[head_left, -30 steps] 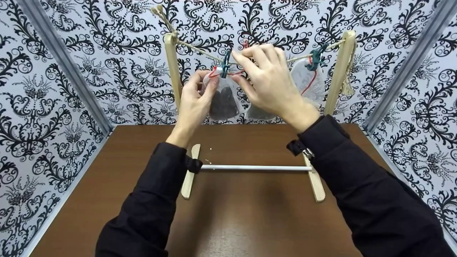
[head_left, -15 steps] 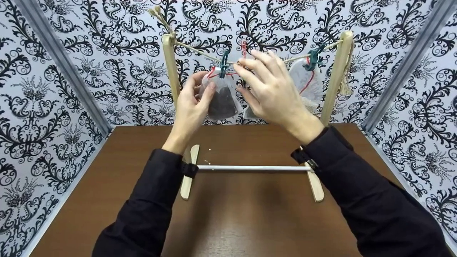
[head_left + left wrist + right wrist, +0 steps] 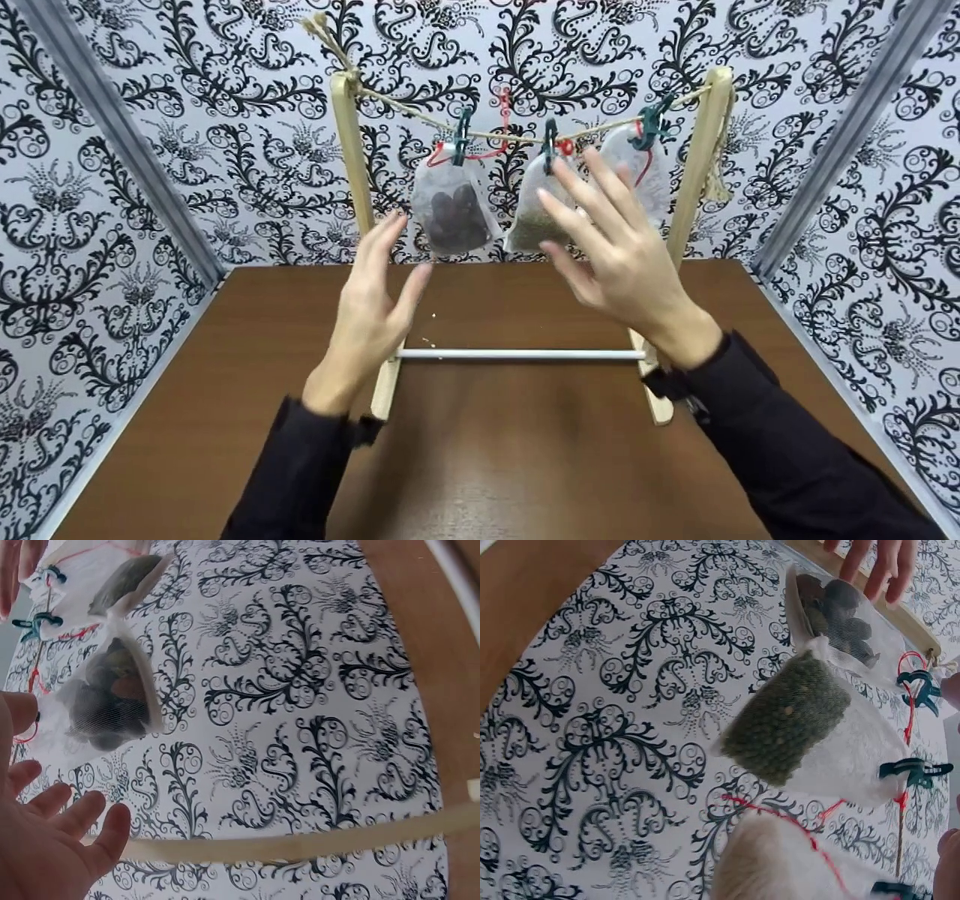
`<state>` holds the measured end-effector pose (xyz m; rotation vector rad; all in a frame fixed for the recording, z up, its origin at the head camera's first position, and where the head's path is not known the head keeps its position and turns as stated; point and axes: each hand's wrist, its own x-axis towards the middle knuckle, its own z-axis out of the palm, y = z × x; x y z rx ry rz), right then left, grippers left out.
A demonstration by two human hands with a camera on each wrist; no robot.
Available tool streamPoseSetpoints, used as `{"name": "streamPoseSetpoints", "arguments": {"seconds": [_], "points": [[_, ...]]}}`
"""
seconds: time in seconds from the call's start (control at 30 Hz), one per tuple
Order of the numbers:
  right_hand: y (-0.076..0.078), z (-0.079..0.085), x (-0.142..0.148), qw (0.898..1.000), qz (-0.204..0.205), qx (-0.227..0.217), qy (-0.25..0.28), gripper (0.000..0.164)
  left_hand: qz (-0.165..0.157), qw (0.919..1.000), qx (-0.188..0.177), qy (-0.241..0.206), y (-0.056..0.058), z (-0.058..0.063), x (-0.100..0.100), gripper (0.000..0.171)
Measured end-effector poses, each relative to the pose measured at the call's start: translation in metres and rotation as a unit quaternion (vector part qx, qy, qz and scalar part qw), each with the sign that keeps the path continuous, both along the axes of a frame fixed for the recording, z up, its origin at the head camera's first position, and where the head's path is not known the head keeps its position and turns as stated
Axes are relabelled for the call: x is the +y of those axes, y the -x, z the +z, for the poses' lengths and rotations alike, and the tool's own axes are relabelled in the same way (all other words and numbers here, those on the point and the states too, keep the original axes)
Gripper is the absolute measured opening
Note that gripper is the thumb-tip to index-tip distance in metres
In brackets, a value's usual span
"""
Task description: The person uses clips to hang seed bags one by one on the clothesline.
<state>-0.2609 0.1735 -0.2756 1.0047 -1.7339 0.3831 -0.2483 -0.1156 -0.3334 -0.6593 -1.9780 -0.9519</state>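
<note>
Three white mesh drawstring bags with red cords hang from a rope by dark green clothespins. The left bag holds large dark lumps. Small green round grains fill the bottom of the middle bag. The third bag has pale contents and is partly hidden behind the right hand in the head view. My left hand is below and left of the left bag, fingers loosely extended, holding nothing. In front of the middle and right bags, my right hand has its fingers spread and grips nothing.
Two wooden posts hold the rope ends, and a white rod joins their feet low down. The stand is on a brown table. A few pale crumbs lie near the rod. Patterned walls enclose the back and sides.
My left hand has let go of the left bag and drawn down and left. My right hand has moved away from the clothespin and cord, right and down. The left bag hangs free.
</note>
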Motion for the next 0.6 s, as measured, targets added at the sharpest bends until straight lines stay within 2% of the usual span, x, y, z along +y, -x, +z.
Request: {"name": "streamPoseSetpoints", "arguments": {"seconds": [0.13, 0.23, 0.33, 0.43, 0.6], "points": [[-0.013, -0.016, 0.016, 1.0, 0.007, 0.003, 0.026, 0.047, 0.046, 0.9981, 0.02, 0.035, -0.018, -0.023, -0.017, 0.056], [-0.021, -0.03, 0.031, 0.999, 0.008, 0.0, 0.037, 0.048, 0.088, 0.9928, 0.042, 0.069, -0.03, -0.039, -0.031, 0.055], [-0.027, -0.05, 0.047, 0.999, 0.002, -0.014, 0.032, 0.053, 0.13, 0.9827, 0.066, 0.113, -0.041, -0.054, -0.044, 0.052], [-0.032, -0.072, 0.066, 0.999, -0.016, -0.041, 0.003, 0.061, 0.175, 0.9688, 0.079, 0.157, -0.049, -0.071, -0.053, 0.055], [-0.041, -0.11, 0.092, 0.991, -0.058, -0.102, -0.059, 0.071, 0.219, 0.9519, 0.062, 0.205, -0.053, -0.099, -0.063, 0.062]]}}
